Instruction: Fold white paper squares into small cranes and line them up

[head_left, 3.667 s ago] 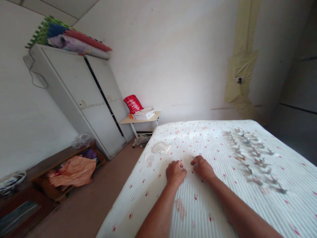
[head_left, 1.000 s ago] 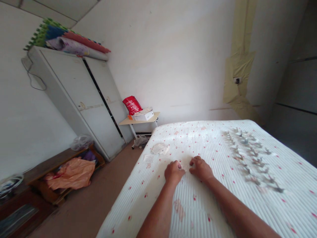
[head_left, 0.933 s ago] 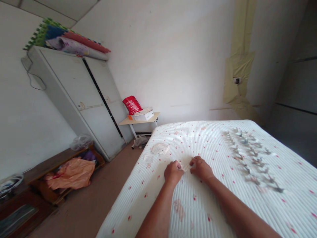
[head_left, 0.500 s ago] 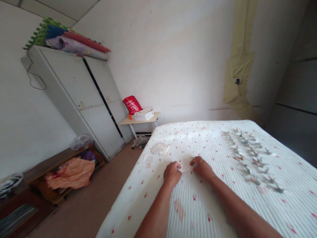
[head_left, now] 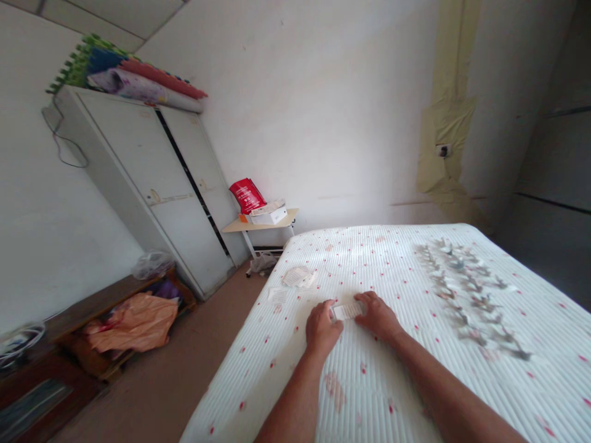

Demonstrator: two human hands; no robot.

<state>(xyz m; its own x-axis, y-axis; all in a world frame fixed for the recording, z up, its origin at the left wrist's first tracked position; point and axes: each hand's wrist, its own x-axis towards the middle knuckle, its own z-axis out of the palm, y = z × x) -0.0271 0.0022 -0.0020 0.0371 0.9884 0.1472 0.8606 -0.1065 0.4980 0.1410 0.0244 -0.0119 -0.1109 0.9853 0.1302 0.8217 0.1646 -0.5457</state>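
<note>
A small folded piece of printed paper [head_left: 347, 311] lies level between my two hands, just over the bed. My left hand [head_left: 322, 327] pinches its left end, thumb and fingers closed. At its other end, my right hand [head_left: 375, 312] is closed with the fingertips on the paper. Beyond my left hand, loose printed paper sheets [head_left: 298, 277] lie partly overlapping on the quilted bed cover [head_left: 364, 394]. To the right of my right hand, several small folded paper figures [head_left: 475, 286] stand in rows; their exact shape is blurred.
Past the bed's far left corner is a small table [head_left: 235, 226] with a red bag [head_left: 248, 195] and a white box [head_left: 270, 215]. A grey cabinet [head_left: 133, 154] carries rolled and stacked mats. On the left, a low wooden bench [head_left: 104, 301] holds an orange cloth or bag [head_left: 133, 326].
The paper between my hands now shows a flatter, more evenly rectangular face. My left thumb has moved right and down along its near edge; my right hand has barely shifted.
</note>
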